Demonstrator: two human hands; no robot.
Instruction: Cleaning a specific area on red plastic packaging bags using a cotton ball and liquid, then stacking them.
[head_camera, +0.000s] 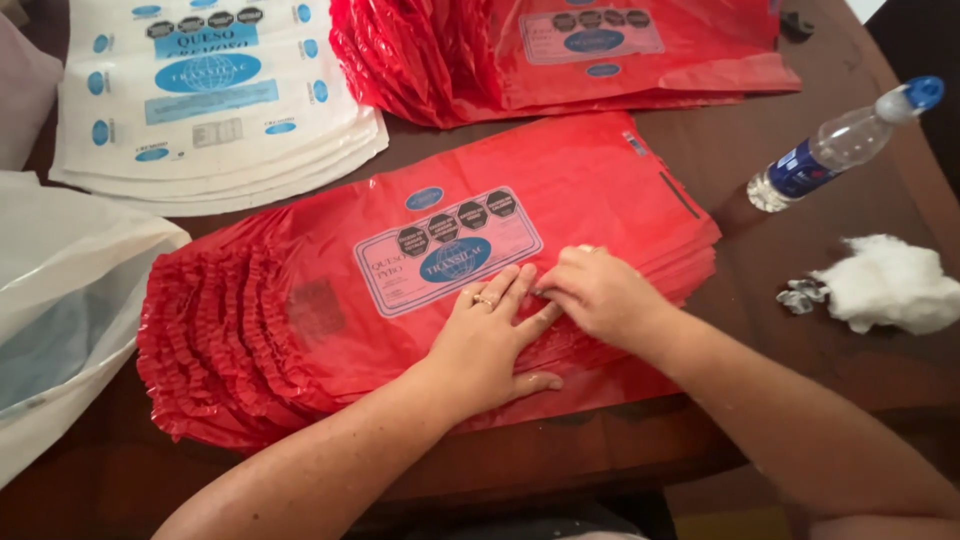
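- the brown table (800, 380) carried everything, and it was crowded with plastic bags.
- the red bag stack (300, 320) lay in the middle of it, fanned so the crinkled sealed ends stepped off toward the left; it looked thin, limp and slick, light sheet by sheet, the kind that slides and clings, so i judged it best taken at a free edge or corner, peeling one layer while the pile was pinned.
- a white bag stack (215, 150) sat at the far left, a second red pile (450, 70) at the far middle, and a loose pale sheet (60, 300) hung off the left edge.
- the left hand (490, 345) lay flat on the top red bag, fingers spread and pressing down, a ring on one.
- the right hand (600, 290) sat just beside it, touching, fingertips drawn together at the bag's surface as if pinching a layer; whether it actually gripped, i could not tell.
- a clear bottle (845, 145) with a blue cap lay at the right, with a cotton wad (890, 280) near it.
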